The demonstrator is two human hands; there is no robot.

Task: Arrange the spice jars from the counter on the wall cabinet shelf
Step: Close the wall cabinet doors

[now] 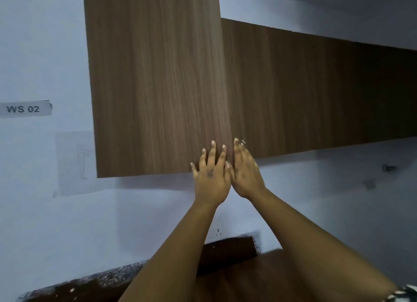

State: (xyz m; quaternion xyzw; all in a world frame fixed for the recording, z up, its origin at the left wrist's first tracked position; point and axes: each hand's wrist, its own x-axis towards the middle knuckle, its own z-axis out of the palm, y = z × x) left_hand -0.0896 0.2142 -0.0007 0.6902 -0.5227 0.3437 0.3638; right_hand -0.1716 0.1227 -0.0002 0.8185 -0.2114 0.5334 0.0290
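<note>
While both hands are at the cabinet, no spice jar can be seen anywhere in the head view, so I cannot say from this picture where the jars are; the shelf inside is hidden too. The left hand [212, 175] lies flat with its fingers straight and a little spread on the lower right corner of the wall cabinet door [158, 85], which stands out at an angle from the row of closed doors [316, 94] to its right. The right hand [244, 168] is just beside it, at the free edge of this door, fingers also straight; its fingertips are blurred, so I cannot tell whether they hook behind the edge or only press on it. Neither grip holds any thing. At the bottom, only a strip of the speckled desk [108, 277] shows, with no jar on that part. A label reading "WS 02" [23, 108] is stuck on the wall to the left. My judgement is that the task is at one of its two ends: either the door is being opened before any jar goes in, or it is being pushed shut after the last one. This picture alone does not decide which.
</note>
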